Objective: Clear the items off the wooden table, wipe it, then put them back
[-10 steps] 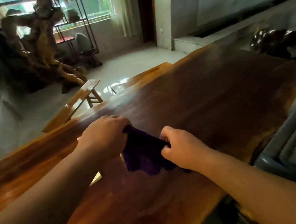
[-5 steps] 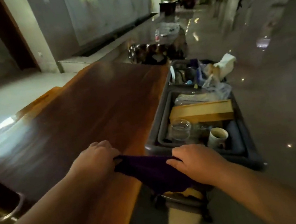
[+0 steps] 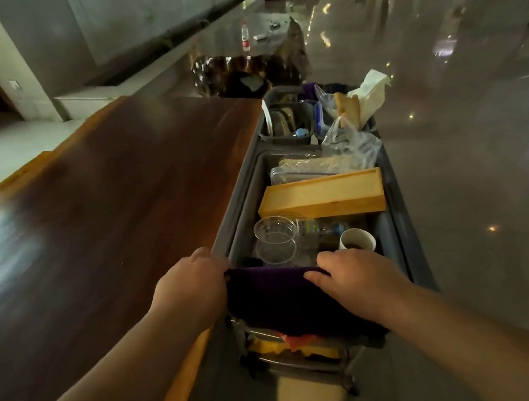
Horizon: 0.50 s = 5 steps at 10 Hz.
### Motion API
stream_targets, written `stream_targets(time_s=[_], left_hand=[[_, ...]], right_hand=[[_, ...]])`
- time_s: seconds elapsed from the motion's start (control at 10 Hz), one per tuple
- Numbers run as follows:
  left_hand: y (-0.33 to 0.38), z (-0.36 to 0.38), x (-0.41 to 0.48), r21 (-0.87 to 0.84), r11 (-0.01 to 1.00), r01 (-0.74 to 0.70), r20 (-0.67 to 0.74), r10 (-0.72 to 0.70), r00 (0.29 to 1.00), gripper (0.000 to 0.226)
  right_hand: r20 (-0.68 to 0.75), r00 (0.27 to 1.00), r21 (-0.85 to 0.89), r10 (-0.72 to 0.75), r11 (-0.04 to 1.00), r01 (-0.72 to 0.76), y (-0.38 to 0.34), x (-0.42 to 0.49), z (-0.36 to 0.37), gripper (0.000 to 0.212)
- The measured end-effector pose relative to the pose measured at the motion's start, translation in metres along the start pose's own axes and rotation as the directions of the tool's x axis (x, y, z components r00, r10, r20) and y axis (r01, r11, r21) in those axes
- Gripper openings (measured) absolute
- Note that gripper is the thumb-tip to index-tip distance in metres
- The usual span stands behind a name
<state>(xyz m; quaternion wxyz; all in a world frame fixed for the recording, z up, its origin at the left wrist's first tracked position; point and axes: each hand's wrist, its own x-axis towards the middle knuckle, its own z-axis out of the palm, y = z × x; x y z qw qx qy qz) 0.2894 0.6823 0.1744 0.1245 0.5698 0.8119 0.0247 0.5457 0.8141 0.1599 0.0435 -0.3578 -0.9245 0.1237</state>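
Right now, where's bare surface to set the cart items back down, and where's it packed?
Free: the wooden table top, bare in view from its far end to the left hand, bordered on the right by the cart. Crowded: the cart bin, with wooden box, clear cup, paper cup and plastic bags. Both hands hold the purple cloth over its near rim.

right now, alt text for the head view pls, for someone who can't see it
Both hands, left hand and right hand, hold a purple cloth draped over the near edge of a grey cart parked beside a bare wooden table. The cart's bin holds a wooden box, clear plastic cups and a paper cup.
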Motion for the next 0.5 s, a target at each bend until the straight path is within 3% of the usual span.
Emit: stream_targets(time_s=[0.1, 0.2, 0.3, 0.5], left_hand=[[0.003, 0.019, 0.013, 0.009, 1.000, 0.018, 0.012, -0.018, 1.000, 0.023], [0.004, 0.030, 0.018, -0.024, 0.999, -0.034, -0.008, 0.034, 0.999, 0.031], [0.006, 0.030, 0.019, 0.006, 0.991, -0.130, 0.003, 0.130, 0.991, 0.023], [0.000, 0.028, 0.013, -0.044, 0.987, -0.157, 0.017, 0.158, 0.987, 0.024]], right_hand=[[0.004, 0.998, -0.035, -0.060, 0.998, 0.060, 0.005, 0.014, 0.013, 0.028], [-0.035, 0.988, -0.043, -0.147, 0.988, 0.146, 0.007, 0.019, 0.023, 0.024], [-0.018, 0.979, -0.031, -0.205, 0.978, 0.204, 0.007, 0.021, 0.028, 0.026], [0.032, 0.980, -0.031, -0.194, 0.980, 0.195, 0.003, 0.023, 0.023, 0.031]])
